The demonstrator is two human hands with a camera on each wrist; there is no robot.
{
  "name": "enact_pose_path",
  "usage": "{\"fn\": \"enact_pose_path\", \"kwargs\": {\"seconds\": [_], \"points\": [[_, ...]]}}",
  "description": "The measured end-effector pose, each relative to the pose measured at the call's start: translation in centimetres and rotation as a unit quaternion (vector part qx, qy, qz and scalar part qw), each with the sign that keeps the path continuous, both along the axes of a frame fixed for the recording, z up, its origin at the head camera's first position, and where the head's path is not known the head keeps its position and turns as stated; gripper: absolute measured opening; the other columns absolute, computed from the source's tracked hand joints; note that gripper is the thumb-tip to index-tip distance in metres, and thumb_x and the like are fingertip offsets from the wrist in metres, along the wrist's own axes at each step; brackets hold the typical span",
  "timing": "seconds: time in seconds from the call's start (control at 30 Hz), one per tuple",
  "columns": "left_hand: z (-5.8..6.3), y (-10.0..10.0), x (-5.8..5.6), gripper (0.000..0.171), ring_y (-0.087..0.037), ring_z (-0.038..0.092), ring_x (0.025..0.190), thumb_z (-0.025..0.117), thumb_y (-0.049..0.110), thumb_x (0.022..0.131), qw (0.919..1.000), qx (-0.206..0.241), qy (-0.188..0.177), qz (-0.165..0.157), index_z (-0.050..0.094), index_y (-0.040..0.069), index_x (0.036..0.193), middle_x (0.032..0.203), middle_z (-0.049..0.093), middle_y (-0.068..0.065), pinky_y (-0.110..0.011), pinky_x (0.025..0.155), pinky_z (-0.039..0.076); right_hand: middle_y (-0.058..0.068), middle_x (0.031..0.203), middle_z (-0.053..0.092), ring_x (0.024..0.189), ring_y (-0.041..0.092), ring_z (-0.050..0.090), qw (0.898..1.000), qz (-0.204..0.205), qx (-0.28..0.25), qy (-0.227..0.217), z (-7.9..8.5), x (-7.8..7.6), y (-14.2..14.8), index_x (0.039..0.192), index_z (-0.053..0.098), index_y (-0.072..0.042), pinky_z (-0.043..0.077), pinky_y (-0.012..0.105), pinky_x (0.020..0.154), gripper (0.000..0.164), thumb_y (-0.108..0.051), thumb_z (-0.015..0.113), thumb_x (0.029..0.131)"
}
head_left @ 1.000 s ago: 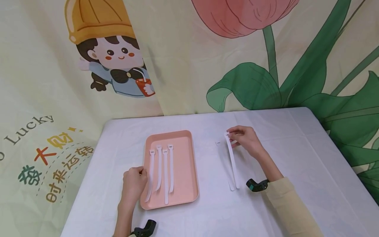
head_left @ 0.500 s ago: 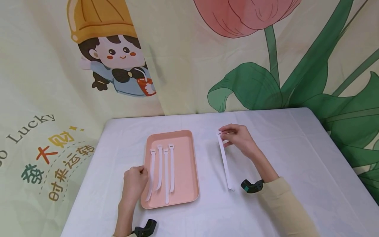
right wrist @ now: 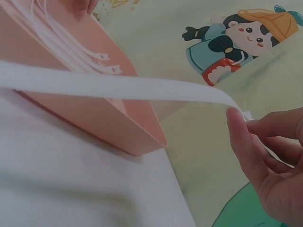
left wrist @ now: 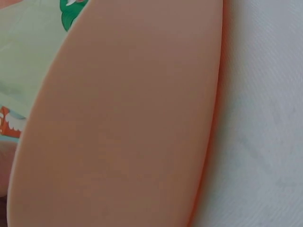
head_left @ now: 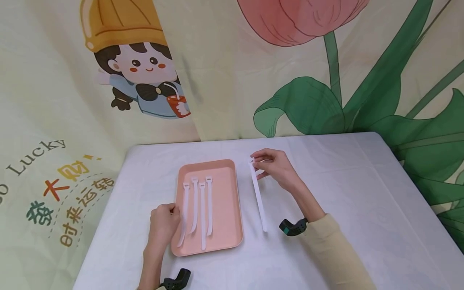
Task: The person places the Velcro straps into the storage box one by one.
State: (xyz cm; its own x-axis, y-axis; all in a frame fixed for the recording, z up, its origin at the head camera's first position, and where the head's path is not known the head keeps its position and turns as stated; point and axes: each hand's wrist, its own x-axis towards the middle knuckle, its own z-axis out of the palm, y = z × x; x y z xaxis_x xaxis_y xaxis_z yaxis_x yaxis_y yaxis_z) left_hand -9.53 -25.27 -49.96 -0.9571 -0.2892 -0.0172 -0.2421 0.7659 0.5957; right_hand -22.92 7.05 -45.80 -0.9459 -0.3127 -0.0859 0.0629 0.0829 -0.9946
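Note:
In the head view my right hand (head_left: pixel 277 167) pinches a white cable tie (head_left: pixel 258 197) by its slotted head, between thumb and fingers. The cable tie hangs down towards me, just right of the pink tray (head_left: pixel 230 201). The right wrist view shows its strap (right wrist: pixel 118 87) stretching across in front of the tray, with the thumb and fingertips at the head end. Several similar white cable ties (head_left: pixel 203 213) lie side by side inside the tray. My left hand (head_left: pixel 164 221), fingers curled, grips the tray's left rim; the left wrist view is mostly filled by the tray wall (left wrist: pixel 123 118).
A white cloth (head_left: pixel 344 181) covers the table. Behind it hangs a printed curtain (head_left: pixel 221 80) with a cartoon figure and a large flower. Black wrist cameras (head_left: pixel 293 227) sit on both wrists.
My right hand has moved left with the cable tie, bringing it closer to the tray. The left hand and the tray have stayed in place.

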Motion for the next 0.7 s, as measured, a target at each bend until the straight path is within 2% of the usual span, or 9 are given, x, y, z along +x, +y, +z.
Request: {"fn": "enact_pose_path", "kwargs": {"seconds": [0.07,0.3,0.43,0.57,0.7], "points": [[0.0,0.0,0.0,0.024,-0.016,0.054,0.055,0.054,-0.001,0.097,1.0000,0.002,0.000,0.000,0.073,-0.014,0.102,0.073,0.067,-0.019,-0.023,0.047,0.041,0.019,0.108,0.066,0.087,0.025,0.068,1.000,0.002,-0.009,0.001,0.3,0.1,-0.6,0.125,0.065,0.008,0.063,0.041,0.069,0.032,-0.003,0.069,0.095],[0.2,0.0,-0.1,0.026,-0.014,0.047,0.052,0.052,-0.001,0.097,1.0000,0.000,-0.005,0.002,0.068,-0.006,0.077,0.060,0.053,-0.007,-0.023,0.045,0.035,0.017,0.104,0.066,0.091,0.034,0.069,1.000,0.012,-0.027,0.004,0.8,0.3,-3.3,0.124,0.066,0.004,0.063,0.041,0.068,0.029,-0.003,0.068,0.095],[0.1,0.0,-0.1,0.026,-0.013,0.047,0.051,0.052,-0.001,0.097,1.0000,0.000,-0.004,0.001,0.068,-0.005,0.077,0.061,0.054,-0.007,-0.023,0.044,0.036,0.015,0.102,0.065,0.094,0.042,0.067,0.999,0.022,-0.042,-0.002,0.9,0.6,-4.8,0.124,0.066,0.003,0.063,0.042,0.068,0.030,-0.002,0.068,0.095],[0.0,0.0,-0.1,0.025,-0.014,0.050,0.052,0.053,-0.001,0.097,1.0000,0.000,-0.004,0.003,0.071,-0.007,0.082,0.065,0.061,-0.010,-0.023,0.045,0.037,0.015,0.102,0.065,0.086,0.034,0.069,0.998,0.034,-0.049,-0.012,0.6,0.8,-6.0,0.122,0.067,0.002,0.063,0.041,0.068,0.028,-0.001,0.068,0.094],[0.0,0.0,-0.1,0.024,-0.014,0.051,0.053,0.053,0.000,0.097,1.0000,-0.004,-0.003,0.004,0.074,-0.009,0.090,0.068,0.064,-0.013,-0.023,0.045,0.039,0.014,0.100,0.064,0.078,0.025,0.070,0.998,0.042,-0.049,-0.021,0.0,0.9,-7.1,0.122,0.066,0.004,0.062,0.045,0.072,0.028,-0.001,0.068,0.095]]}}
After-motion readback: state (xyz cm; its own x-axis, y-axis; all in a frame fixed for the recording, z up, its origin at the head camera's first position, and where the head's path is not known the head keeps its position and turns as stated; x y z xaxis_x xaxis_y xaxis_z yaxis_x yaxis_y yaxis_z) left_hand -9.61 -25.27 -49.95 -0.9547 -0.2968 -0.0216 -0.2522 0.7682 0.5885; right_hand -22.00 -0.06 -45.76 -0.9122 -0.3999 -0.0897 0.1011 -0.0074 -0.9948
